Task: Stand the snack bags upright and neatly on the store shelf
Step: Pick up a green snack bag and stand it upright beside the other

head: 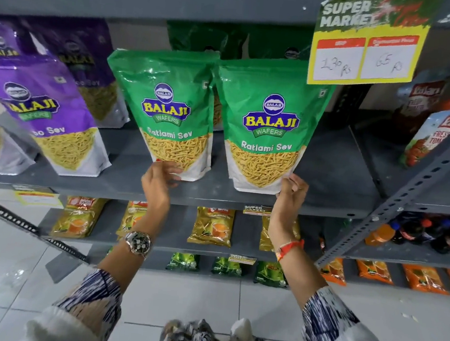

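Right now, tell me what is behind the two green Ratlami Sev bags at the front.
Behind the left green bag and right green bag, darker green bags show above their tops, near the shelf's back. One more bag edge peeks between them. How many stand behind is hidden.

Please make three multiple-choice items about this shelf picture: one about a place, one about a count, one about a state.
1. Where does the left hand touch?
A. the bottom of the left green bag
B. a purple bag
C. the price sign

2. How many green Ratlami Sev bags stand in the front row?
A. one
B. two
C. four

3. How is the right green bag placed?
A. lying flat
B. upside down
C. upright, label facing forward

Answers: 1 A, its fingers rest at that bag's lower edge. 2 B, two fronts show side by side. 3 C, its logo reads right way up while the right hand grips its lower corner.
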`<move>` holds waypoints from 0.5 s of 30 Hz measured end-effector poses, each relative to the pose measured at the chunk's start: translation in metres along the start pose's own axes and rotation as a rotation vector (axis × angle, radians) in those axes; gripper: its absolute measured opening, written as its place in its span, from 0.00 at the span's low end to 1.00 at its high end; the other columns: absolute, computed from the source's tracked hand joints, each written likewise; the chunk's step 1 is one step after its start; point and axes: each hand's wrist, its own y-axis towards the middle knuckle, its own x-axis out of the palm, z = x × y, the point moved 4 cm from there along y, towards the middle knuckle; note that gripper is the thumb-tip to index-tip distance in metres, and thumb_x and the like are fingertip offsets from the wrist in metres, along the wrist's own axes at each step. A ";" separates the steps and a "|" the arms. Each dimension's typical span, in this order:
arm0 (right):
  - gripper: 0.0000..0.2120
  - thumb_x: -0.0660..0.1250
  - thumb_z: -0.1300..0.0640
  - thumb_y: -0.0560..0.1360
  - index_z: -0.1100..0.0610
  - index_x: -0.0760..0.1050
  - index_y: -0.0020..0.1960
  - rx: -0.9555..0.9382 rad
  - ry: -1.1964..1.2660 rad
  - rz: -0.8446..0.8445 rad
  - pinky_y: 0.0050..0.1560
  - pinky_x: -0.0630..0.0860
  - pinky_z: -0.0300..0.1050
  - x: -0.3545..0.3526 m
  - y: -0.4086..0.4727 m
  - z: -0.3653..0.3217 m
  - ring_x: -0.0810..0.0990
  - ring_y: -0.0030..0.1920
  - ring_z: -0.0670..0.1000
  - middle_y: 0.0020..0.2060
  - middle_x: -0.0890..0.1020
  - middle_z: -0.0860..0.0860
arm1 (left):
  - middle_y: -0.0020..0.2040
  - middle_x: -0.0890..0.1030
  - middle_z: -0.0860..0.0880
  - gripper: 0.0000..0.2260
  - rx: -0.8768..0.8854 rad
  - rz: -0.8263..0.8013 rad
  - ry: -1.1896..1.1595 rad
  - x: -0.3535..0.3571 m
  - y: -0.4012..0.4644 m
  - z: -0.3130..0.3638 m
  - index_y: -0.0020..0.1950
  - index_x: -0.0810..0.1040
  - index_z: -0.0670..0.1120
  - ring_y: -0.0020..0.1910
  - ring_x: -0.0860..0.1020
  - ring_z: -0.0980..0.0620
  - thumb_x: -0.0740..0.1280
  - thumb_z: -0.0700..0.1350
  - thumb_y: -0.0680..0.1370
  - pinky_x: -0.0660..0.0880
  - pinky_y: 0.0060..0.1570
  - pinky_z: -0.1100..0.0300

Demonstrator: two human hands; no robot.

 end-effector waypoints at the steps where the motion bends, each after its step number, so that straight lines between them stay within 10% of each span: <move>1: 0.07 0.60 0.63 0.75 0.52 0.69 0.47 -0.015 0.014 0.034 0.53 0.72 0.44 0.000 0.002 -0.002 0.74 0.49 0.50 0.51 0.73 0.55 | 0.34 0.82 0.47 0.15 0.024 0.040 -0.020 -0.006 0.005 0.003 0.37 0.77 0.44 0.30 0.77 0.52 0.54 0.43 0.77 0.72 0.32 0.60; 5: 0.07 0.63 0.60 0.74 0.56 0.69 0.51 -0.034 -0.028 0.195 0.41 0.71 0.31 0.005 0.001 -0.003 0.74 0.43 0.44 0.54 0.72 0.58 | 0.32 0.79 0.52 0.11 0.090 0.210 -0.129 -0.029 0.029 0.024 0.36 0.74 0.49 0.30 0.73 0.55 0.57 0.41 0.75 0.69 0.33 0.59; 11: 0.25 0.65 0.51 0.73 0.55 0.64 0.68 0.042 -0.046 0.122 0.66 0.70 0.52 0.013 0.032 -0.024 0.73 0.64 0.52 0.66 0.72 0.56 | 0.44 0.75 0.49 0.04 0.175 0.036 -0.014 -0.040 0.042 0.039 0.49 0.69 0.44 0.43 0.72 0.53 0.59 0.38 0.76 0.70 0.44 0.57; 15: 0.13 0.60 0.54 0.78 0.55 0.72 0.60 -0.072 0.008 -0.080 0.42 0.77 0.30 0.020 0.046 -0.035 0.81 0.46 0.36 0.53 0.80 0.48 | 0.41 0.78 0.51 0.05 0.250 -0.268 0.084 -0.011 0.010 0.026 0.46 0.74 0.42 0.42 0.76 0.50 0.60 0.40 0.74 0.74 0.42 0.56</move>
